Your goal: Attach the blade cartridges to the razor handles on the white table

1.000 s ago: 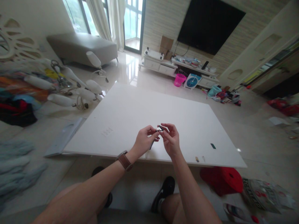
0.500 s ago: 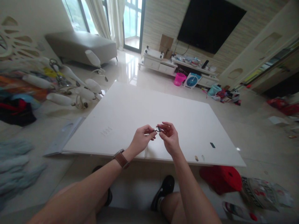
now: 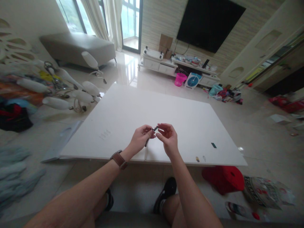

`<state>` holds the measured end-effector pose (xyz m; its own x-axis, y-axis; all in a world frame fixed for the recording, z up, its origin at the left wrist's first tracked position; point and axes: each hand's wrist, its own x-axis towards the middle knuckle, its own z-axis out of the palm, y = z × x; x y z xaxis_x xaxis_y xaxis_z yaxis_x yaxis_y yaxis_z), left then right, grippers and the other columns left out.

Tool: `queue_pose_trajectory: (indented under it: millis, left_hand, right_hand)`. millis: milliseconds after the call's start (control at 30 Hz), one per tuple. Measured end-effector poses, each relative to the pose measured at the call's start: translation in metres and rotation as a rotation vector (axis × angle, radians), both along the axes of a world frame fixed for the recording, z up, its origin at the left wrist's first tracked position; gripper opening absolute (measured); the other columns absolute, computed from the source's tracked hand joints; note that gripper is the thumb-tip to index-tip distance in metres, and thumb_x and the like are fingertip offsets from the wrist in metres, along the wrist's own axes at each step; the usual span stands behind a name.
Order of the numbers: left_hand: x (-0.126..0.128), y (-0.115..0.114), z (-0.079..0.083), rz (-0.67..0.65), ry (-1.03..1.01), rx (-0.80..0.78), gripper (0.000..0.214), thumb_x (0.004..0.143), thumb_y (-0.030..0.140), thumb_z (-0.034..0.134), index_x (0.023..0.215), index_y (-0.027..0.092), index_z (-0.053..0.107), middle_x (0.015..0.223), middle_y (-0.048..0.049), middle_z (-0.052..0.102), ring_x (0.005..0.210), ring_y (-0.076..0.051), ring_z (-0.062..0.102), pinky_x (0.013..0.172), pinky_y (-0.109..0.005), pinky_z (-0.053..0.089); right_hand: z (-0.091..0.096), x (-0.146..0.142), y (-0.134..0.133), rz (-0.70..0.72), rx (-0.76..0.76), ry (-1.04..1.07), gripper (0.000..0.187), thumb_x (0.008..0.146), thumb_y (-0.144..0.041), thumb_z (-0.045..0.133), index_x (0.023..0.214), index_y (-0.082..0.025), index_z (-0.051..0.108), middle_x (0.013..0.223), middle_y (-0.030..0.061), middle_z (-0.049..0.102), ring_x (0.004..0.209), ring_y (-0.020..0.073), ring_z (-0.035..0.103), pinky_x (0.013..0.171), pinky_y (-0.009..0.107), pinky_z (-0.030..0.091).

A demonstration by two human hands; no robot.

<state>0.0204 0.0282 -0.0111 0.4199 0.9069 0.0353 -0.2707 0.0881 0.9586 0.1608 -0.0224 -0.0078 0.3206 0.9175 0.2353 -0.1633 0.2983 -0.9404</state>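
Over the near edge of the white tabletop (image 3: 152, 107), my left hand (image 3: 140, 137) pinches a small dark and silver item (image 3: 155, 128). Its exact kind is too small to make out. A dark strip (image 3: 146, 142) sticks out below the left fingers; whether it belongs to the same item I cannot tell. My right hand (image 3: 169, 136) is close by on the right, thumb and fingers apart, fingertips beside the item's upper end. On the tabletop to the right lie a short dark green strip (image 3: 213, 145), a small brownish piece (image 3: 197, 159) and a small clear piece (image 3: 204, 158).
Several faint clear strips (image 3: 104, 134) lie on the tabletop's left part. A lamp with white shades (image 3: 57, 103) stands beyond the left edge. Below the right edge are a red roll (image 3: 223, 180) and a printed bag (image 3: 263, 191). A pink basket (image 3: 180, 79) stands by the TV cabinet.
The right thumb and fingers have parted from the small item, which stays in my left hand and is now turned. A dark strip shows below the left fingers. The view has shifted slightly.
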Motion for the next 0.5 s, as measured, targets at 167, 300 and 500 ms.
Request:
queue_pose_trajectory:
  millis: [167, 300, 500]
  left_hand:
    - [0.001, 0.0, -0.007, -0.057, -0.096, -0.134, 0.035, 0.077, 0.046, 0.076, 0.089, 0.015, 0.069, 0.079, -0.0036, 0.068, 0.073, -0.016, 0.067, 0.074, -0.034, 0.061]
    - [0.003, -0.004, -0.009, -0.121, -0.098, -0.173, 0.035, 0.079, 0.047, 0.074, 0.094, 0.015, 0.07, 0.085, -0.0058, 0.069, 0.072, -0.015, 0.066, 0.069, -0.032, 0.06]
    - [0.006, -0.008, -0.01, -0.135, -0.084, -0.19, 0.034, 0.08, 0.046, 0.073, 0.093, 0.015, 0.069, 0.085, -0.0066, 0.07, 0.07, -0.015, 0.066, 0.068, -0.032, 0.06]
  right_hand:
    - [-0.004, -0.004, 0.0, -0.034, -0.047, -0.08, 0.042, 0.071, -0.027, 0.084, 0.108, -0.028, 0.065, 0.119, 0.0049, 0.068, 0.111, 0.0222, 0.063, 0.089, 0.037, 0.054]
    - [-0.011, -0.008, 0.002, -0.013, -0.114, -0.102, 0.036, 0.075, -0.031, 0.081, 0.108, -0.026, 0.067, 0.118, 0.0057, 0.069, 0.111, 0.0227, 0.063, 0.085, 0.035, 0.055]
    - [-0.017, -0.017, 0.004, 0.068, -0.209, -0.009, 0.029, 0.079, -0.036, 0.077, 0.105, -0.025, 0.071, 0.104, 0.003, 0.072, 0.086, 0.0177, 0.067, 0.071, 0.029, 0.059]
